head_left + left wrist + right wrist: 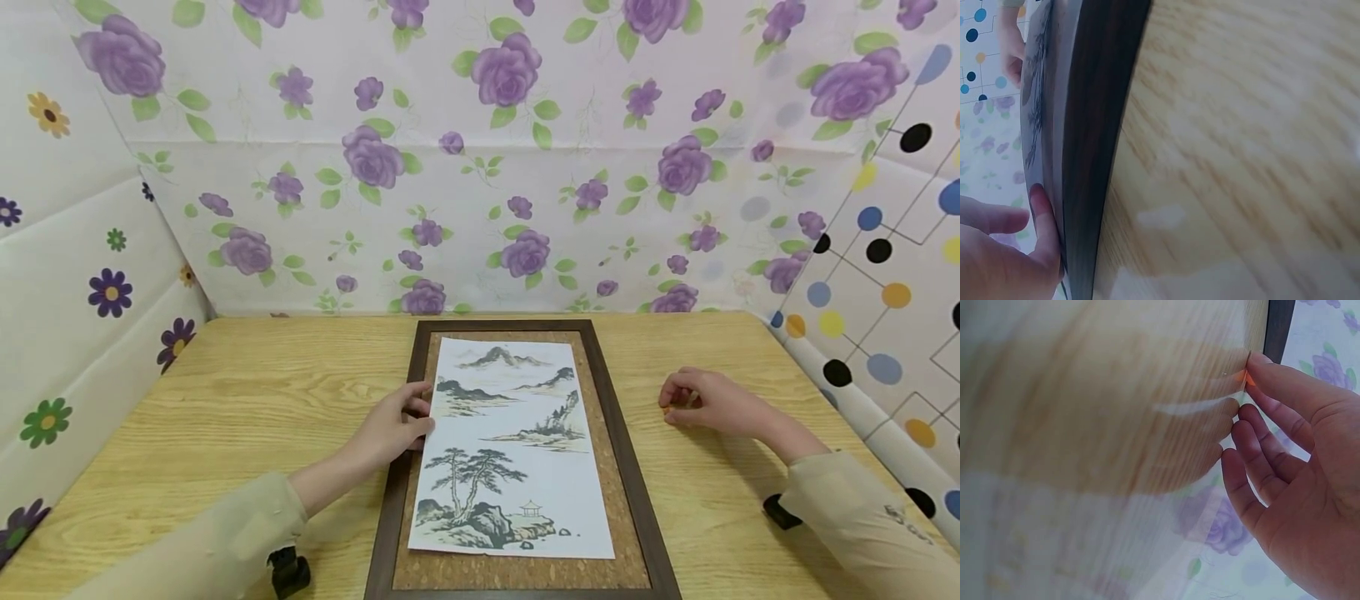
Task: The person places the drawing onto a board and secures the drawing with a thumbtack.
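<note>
A sheet with a landscape ink painting (517,433) lies on a cork board (517,573) with a dark brown frame (626,450). At the sheet's left edge is my left hand (393,425), its fingertips touching the paper's side. In the left wrist view, one finger (1045,219) lies along the paper's edge, and the thumb stands apart from it. Right of the board, my right hand (701,402) pinches a small orange object (1249,378) between thumb and forefinger, close at the tabletop. Most of that object is hidden by the fingers.
The board stands on a light wood-grain table (285,375). A cloth with purple roses (517,167) hangs behind it, a flower-print sheet (82,275) at left and a dotted sheet (892,317) at right. Both wrists wear small black devices (288,572).
</note>
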